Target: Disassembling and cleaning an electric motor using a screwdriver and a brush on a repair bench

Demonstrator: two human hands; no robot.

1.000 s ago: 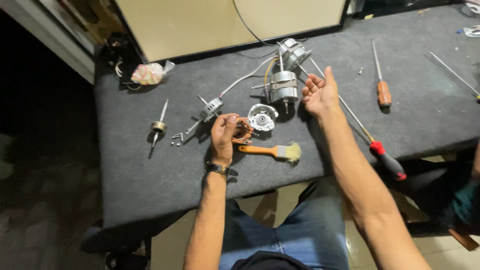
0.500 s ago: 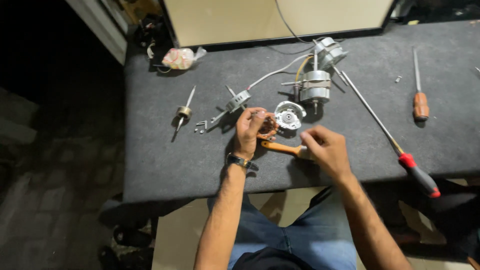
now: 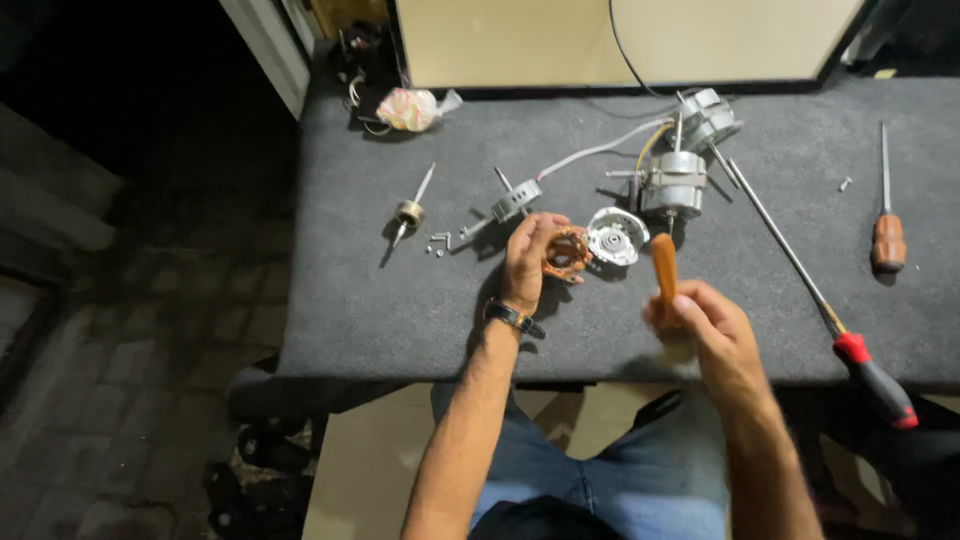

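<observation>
My left hand (image 3: 527, 262) holds a round copper-wound motor stator (image 3: 567, 253) just above the dark grey table (image 3: 380, 310). A wristwatch (image 3: 512, 317) sits on that wrist. My right hand (image 3: 700, 322) grips a small brush with an orange handle (image 3: 664, 268), handle pointing up and away from me, near the table's front edge. Right of the stator lies a round silver motor end cover (image 3: 616, 236). Behind it stands a small electric motor (image 3: 672, 185) with white and yellow wires.
A rotor on a shaft (image 3: 408, 213), a small metal bracket (image 3: 512, 203) and loose screws (image 3: 438, 241) lie to the left. A long red-handled screwdriver (image 3: 828, 318) and an orange-handled one (image 3: 886, 228) lie to the right. A crumpled bag (image 3: 410, 108) sits at the back.
My right hand came back from the motor, took the orange-handled brush off the table and lifted it. My left hand kept the stator in place.
</observation>
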